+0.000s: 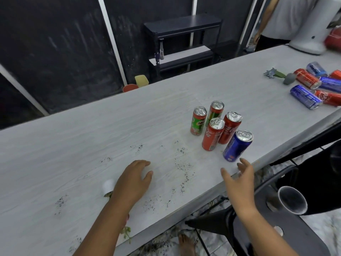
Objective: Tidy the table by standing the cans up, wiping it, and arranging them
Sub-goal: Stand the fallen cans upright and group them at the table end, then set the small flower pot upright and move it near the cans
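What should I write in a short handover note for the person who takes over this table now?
Left hand: open, resting flat on the table, holding nothing.
Right hand: open, empty, just short of the blue can.
Done: five cans stand upright in a cluster: the blue one, two red cans, two Milo cans.
Left: dark crumbs are not wiped; cans at the far right lie on their sides; arranging remains.

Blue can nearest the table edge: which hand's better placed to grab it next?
Right. The right hand is open just below the blue can, fingers pointing toward it. The left hand lies flat on the table, farther away among the dark specks.
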Motion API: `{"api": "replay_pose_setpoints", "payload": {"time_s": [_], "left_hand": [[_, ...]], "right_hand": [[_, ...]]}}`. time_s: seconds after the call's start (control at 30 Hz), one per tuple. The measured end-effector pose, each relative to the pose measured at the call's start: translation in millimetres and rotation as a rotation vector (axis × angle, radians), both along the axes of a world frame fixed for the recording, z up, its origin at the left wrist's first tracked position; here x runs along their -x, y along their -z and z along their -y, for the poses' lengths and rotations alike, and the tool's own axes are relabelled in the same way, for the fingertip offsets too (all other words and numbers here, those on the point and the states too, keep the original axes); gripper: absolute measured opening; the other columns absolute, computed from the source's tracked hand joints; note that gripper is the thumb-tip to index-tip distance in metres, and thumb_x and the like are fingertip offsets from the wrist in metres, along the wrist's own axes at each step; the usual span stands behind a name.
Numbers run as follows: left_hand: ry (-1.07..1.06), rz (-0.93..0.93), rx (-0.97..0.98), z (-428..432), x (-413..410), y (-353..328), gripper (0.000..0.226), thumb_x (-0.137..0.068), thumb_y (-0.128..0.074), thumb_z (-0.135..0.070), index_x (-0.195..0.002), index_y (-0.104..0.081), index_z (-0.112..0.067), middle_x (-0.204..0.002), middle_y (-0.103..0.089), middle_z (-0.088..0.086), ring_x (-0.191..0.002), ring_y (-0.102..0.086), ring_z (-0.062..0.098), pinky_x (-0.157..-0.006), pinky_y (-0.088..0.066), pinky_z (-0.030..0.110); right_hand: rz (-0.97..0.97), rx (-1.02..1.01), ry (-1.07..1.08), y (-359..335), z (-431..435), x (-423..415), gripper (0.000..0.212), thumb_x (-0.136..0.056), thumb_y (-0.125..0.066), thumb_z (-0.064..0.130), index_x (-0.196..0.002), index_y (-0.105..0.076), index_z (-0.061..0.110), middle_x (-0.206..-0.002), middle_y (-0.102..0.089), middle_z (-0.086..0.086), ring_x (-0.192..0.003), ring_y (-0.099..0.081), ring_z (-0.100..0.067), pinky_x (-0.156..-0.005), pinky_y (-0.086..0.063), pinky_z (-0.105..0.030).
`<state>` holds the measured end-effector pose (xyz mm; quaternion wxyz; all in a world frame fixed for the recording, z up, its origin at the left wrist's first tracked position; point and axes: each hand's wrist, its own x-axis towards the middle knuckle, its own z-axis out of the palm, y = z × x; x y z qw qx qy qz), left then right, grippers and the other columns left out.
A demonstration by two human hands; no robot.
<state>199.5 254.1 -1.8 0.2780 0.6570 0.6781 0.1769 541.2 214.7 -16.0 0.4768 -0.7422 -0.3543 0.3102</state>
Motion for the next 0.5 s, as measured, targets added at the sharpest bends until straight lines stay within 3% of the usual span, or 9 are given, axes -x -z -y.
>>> {"api": "replay_pose_setpoints", "payload": {"time_s": [0.13, 0.5], "left_hand": [[-0.053, -0.030, -0.117, 20.6, 18.8, -11.3, 0.040, -0.109, -0.061, -0.041, -0.147, -0.065, -0.031, -0.153, -0.059, -0.015, -0.143, -0.051, 0.008, -0.112, -0.035, 0.021], [-0.391, 0.010, -0.233, 83.4, 118.7, -15.4, 0.036, -0.109, -0.060, -0.034, -0.145, -0.065, -0.034, -0.152, -0.061, -0.014, -0.143, -0.054, 0.011, -0.118, -0.047, 0.037]], "right_hand": [[0.197, -0.011, -0.234, 0.3, 19.2, 36.1, 0.055, -0.098, -0.075, 0.035, -0.146, -0.050, 0.032, -0.145, -0.052, 0.015, -0.136, -0.046, -0.003, -0.111, -0.037, -0.029], [0.218, -0.041, -0.690, -10.9, 3.2, 121.4, 0.036, -0.101, -0.073, 0.037, -0.134, -0.062, 0.045, -0.136, -0.058, 0.031, -0.132, -0.052, 0.006, -0.107, -0.045, -0.025]]}}
